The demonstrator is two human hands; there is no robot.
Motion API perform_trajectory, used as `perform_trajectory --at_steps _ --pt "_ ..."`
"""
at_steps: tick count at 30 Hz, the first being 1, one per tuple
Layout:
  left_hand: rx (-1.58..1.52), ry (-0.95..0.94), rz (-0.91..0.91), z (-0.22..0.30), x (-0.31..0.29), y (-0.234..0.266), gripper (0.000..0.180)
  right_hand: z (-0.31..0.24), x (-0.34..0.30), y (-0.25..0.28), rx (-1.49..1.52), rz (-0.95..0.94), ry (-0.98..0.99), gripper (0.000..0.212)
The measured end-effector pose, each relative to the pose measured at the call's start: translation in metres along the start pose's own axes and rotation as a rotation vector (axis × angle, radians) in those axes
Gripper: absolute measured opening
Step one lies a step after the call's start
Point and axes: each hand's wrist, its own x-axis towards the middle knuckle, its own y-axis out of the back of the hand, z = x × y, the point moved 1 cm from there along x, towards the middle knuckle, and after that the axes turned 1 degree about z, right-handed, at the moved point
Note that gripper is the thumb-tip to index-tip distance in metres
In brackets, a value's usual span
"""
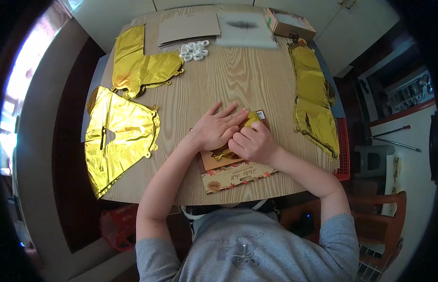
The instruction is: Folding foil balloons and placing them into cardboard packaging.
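A printed cardboard-backed package with leaf decorations lies near the table's front edge. On it is a folded gold foil balloon, mostly covered by my hands. My left hand rests flat on the foil and package, fingers stretched out and slightly spread. Beside it, my right hand is closed, its curled fingers on the foil, part of which shows just beyond them. The fingertips of the right hand are hidden.
Gold foil balloons lie flat at the left, the far left and the right. At the back are white rings, stacked grey-brown sheets, a translucent bag and an open box.
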Motion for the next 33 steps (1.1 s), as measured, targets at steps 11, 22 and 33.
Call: perform_trajectory --at_steps 11,22,33 --pt "0.058 0.007 -0.037 0.002 0.002 -0.003 0.055 -0.007 -0.014 0.013 0.123 -0.077 -0.026 0.008" --pt "0.083 -0.007 -0.007 0.002 0.002 -0.003 0.055 -0.007 -0.014 0.009 0.197 -0.057 -0.143 0.006" --pt "0.048 0.001 -0.004 0.003 0.002 -0.002 0.055 -0.010 -0.017 0.009 0.217 -0.108 -0.135 0.009"
